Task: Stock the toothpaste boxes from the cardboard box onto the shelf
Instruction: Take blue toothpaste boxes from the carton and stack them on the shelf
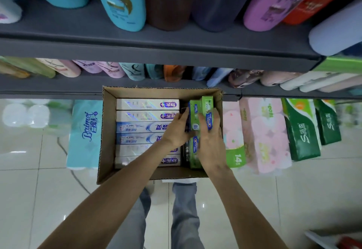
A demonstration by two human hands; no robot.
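An open cardboard box (106, 131) stands on the floor below the shelves. Several white and blue toothpaste boxes (145, 127) lie stacked flat in its left part. Green toothpaste boxes fill its right part. My left hand (175, 131) grips one green toothpaste box (194, 115) that is tilted up out of the carton. My right hand (210, 143) grips a second green toothpaste box (208, 111) beside it. Another green box (195, 150) lies under my hands, partly hidden.
Two grey shelves (156, 50) run above the carton, loaded with shampoo bottles (121, 3). Tissue packs stand on the floor: a blue one (84, 133) left of the carton, pink ones (262, 131) and green ones (301, 129) on the right. My legs stand on white tiles.
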